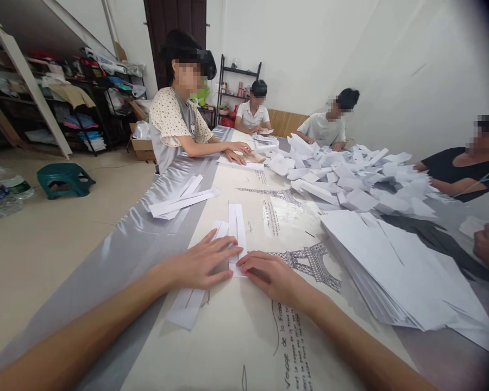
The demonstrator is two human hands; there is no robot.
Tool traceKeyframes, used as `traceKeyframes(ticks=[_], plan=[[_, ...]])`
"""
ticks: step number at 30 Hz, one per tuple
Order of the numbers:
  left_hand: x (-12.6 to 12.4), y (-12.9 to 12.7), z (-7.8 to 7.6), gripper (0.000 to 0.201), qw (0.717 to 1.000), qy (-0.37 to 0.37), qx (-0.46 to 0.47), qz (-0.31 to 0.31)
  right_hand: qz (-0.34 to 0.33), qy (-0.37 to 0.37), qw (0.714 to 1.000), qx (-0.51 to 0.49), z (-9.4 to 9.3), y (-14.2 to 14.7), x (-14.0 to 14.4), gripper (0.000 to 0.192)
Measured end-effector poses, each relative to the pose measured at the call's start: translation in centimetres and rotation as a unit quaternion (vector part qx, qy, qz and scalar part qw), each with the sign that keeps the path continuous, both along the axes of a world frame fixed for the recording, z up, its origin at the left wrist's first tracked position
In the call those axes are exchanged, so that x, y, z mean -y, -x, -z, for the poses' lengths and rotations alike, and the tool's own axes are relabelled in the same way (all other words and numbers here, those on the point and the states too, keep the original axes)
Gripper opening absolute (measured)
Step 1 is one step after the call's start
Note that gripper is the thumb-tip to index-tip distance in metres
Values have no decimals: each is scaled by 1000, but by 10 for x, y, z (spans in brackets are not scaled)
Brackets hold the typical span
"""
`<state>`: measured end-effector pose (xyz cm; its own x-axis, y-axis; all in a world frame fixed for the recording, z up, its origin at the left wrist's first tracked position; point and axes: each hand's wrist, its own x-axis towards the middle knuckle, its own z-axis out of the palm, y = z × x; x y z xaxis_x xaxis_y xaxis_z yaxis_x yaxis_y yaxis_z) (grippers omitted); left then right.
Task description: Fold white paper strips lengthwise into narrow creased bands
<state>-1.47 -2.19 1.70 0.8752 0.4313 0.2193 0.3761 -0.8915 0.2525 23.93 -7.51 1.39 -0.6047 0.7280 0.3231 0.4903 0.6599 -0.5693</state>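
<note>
Left hand (201,264): flat, fingers spread, pressing folded strip (237,234) against tabletop (228,336).
Right hand (274,277): flat, palm down, fingertips on strip's near end.
Strip location: centre of tabletop, between both hands, pointing away.
Handling: judged light, thin, easily creased; take by long edges.
Stack (395,271): loose sheets, right of hands.
Containers: none near the hands.

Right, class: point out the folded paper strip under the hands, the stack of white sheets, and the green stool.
folded paper strip (237,228), head view, upper middle.
stack of white sheets (391,266), head view, top sheet.
green stool (65,175), head view, seat.
</note>
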Motion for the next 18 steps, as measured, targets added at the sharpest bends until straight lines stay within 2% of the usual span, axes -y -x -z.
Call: traceKeyframes(ticks=[10, 13, 18], plan=[[-2, 3, 2, 56, 1000, 15, -9, -7, -27, -1, 998, 60, -7, -9, 4, 18], [-2, 2, 4, 56, 1000, 3, 14, -9, -45, -48, 995, 79, -5, -10, 1, 18], [-2, -2, 5, 52, 999, -32, 24, 4, -48, -179, 973, 135, -2, -9, -1, 22]])
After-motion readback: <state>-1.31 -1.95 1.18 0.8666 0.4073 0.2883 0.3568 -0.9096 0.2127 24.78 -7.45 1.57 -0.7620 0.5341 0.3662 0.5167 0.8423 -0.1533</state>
